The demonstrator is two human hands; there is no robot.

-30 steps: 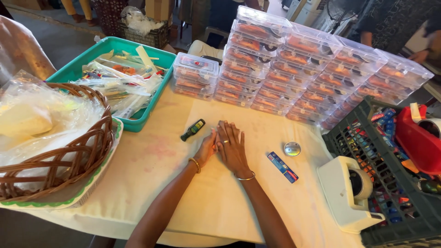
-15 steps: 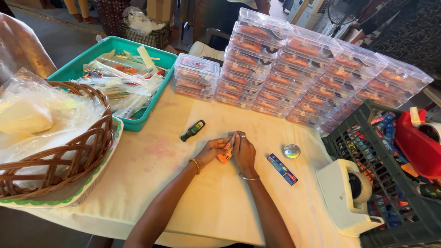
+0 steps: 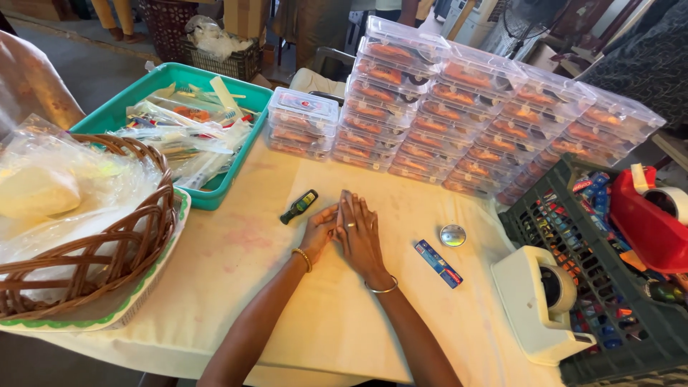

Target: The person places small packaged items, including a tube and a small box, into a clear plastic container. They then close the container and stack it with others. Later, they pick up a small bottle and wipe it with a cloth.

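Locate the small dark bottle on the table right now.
In the head view, the small dark bottle lies flat on the cream tablecloth, just beyond the left hand and in front of the teal tray.

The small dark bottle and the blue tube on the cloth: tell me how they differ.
The small dark bottle lies beyond the left hand, pointing up toward the stacked clear boxes; the blue tube lies beside the right hand, slanting the other way. The bottle is dark with a green label; the tube is flat, blue with red. Both lie flat on the cloth, untouched.
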